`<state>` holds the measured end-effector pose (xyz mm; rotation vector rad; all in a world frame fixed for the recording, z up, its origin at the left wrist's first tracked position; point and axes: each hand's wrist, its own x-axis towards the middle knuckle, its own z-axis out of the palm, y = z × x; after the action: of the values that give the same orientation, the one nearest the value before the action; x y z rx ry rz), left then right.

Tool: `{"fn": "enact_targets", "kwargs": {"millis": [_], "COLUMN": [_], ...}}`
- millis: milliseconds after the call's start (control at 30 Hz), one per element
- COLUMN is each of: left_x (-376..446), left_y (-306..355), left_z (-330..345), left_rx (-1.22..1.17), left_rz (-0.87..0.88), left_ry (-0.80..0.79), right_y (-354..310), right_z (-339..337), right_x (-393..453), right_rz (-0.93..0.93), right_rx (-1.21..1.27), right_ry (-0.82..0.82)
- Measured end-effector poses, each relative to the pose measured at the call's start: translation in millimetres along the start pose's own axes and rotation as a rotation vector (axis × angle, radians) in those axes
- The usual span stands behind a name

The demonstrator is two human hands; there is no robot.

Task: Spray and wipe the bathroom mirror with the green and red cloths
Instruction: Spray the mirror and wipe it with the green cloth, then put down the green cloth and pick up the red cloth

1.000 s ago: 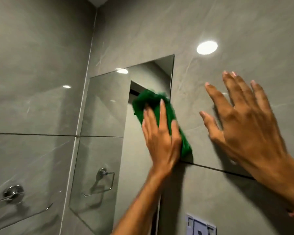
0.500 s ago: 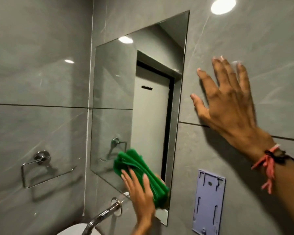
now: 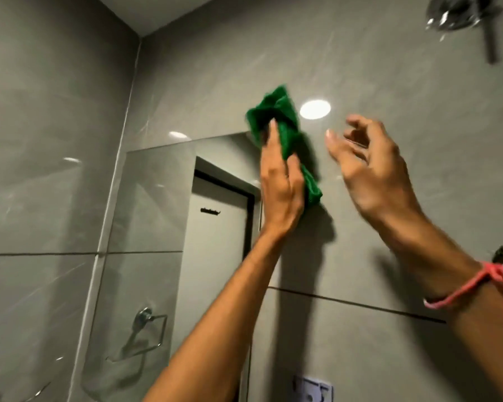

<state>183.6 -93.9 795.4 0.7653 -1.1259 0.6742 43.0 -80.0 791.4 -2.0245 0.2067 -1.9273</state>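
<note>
Grey glossy tiles [image 3: 55, 140] are seen lining a bathroom corner, with a towel ring [image 3: 145, 317] reflected at seven o'clock in the mirror [image 3: 157, 227]. At the mirror's upper right corner, a bunched green cloth [image 3: 282, 123] is pressed flat against glass and wall by the left hand [image 3: 282, 184], fingers closed over it. At three o'clock of the cloth, the right hand [image 3: 369, 169] is held empty, fingers loosely curled, near the wall. A pink thread band [image 3: 476, 282] is worn at that wrist.
</note>
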Motion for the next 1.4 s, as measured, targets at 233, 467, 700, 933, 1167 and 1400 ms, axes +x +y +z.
{"fn": "enact_targets", "kwargs": {"millis": [233, 467, 700, 933, 1167, 1400], "left_x": [-32.7, -137.6, -287.7, -498.1, -701.0, -781.9], "left_y": [46.4, 69.6, 53.4, 33.6, 55.3, 50.0], "left_z": [19.6, -28.0, -65.1, -126.4, -183.0, -200.2], "left_rx": [0.122, -0.345, -0.797, -0.450, 0.017, 0.324], "left_rz": [0.579, -0.172, -0.983, -1.507, -1.560, -1.339], "left_ry": [-0.518, -0.571, -0.843, -0.860, -1.173, -1.572], "right_y": [-16.7, 6.7, 50.5, 99.9, 137.4, 187.5], "right_z": [-58.3, -92.3, -139.8, -218.3, -239.1, -235.1], "right_x": [13.8, -74.1, -241.0, -489.4, -692.4, -762.3], "right_rz": [0.329, 0.465, 0.658, 1.185, 2.022, 2.033], "right_rx": [0.541, 0.692, 0.460, -0.130, -0.282, -0.613], "right_ry": [0.279, 0.508, 0.647, 0.330, 0.107, -0.197]}}
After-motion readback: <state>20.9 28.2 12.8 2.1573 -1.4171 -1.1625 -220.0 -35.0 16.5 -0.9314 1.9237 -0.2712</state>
